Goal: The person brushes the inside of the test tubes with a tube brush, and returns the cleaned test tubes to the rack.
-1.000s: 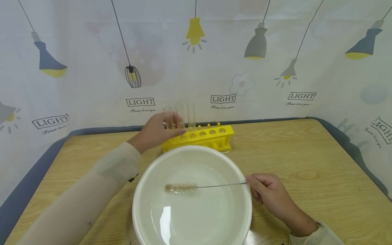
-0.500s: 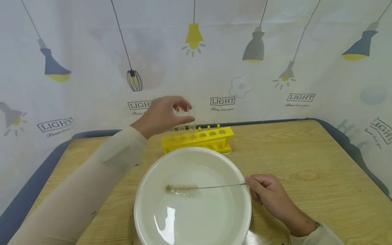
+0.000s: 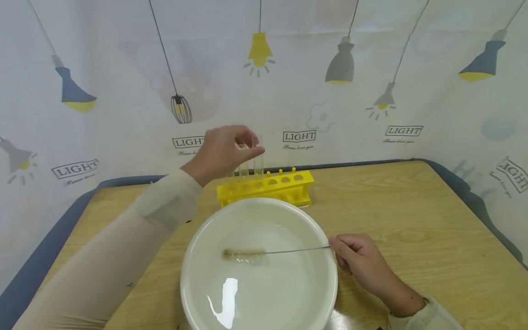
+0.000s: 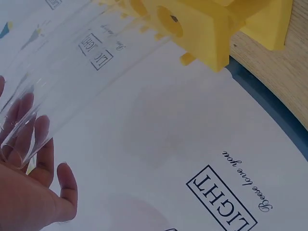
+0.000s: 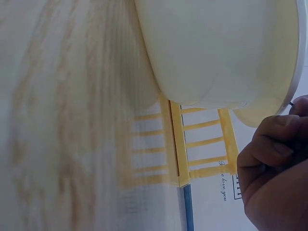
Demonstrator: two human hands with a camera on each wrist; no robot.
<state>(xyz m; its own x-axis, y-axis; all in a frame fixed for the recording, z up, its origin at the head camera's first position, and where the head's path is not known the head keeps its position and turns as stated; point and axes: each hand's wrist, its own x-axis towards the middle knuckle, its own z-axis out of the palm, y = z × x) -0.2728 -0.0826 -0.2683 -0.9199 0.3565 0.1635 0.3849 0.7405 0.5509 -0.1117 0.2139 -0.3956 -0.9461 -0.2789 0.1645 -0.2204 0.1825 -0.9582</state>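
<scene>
Behind the basin stands a yellow test tube rack [image 3: 284, 182] with clear glass test tubes upright in its left end. My left hand [image 3: 224, 149] reaches over them, its thumb and fingers pinching the right-hand test tube [image 3: 258, 161] near the mouth. A left-hand test tube [image 4: 53, 120] crosses the hand in the left wrist view; the exact finger contact there is hard to tell. My right hand [image 3: 360, 259] pinches the thin wire handle of a test tube brush [image 3: 244, 253]. Its bristle head lies in the water of the white basin [image 3: 189, 256].
The wooden table [image 3: 412, 206] carries the basin at the front and the rack behind. A printed curtain [image 3: 371, 142] with lamp pictures hangs along the back edge. Short yellow pegs [image 3: 281, 170] stick up along the rack.
My left hand has risen from the lower part of the tubes to their mouths and shifted right; the right-hand tube looks slightly raised. The right hand and brush have hardly moved.
</scene>
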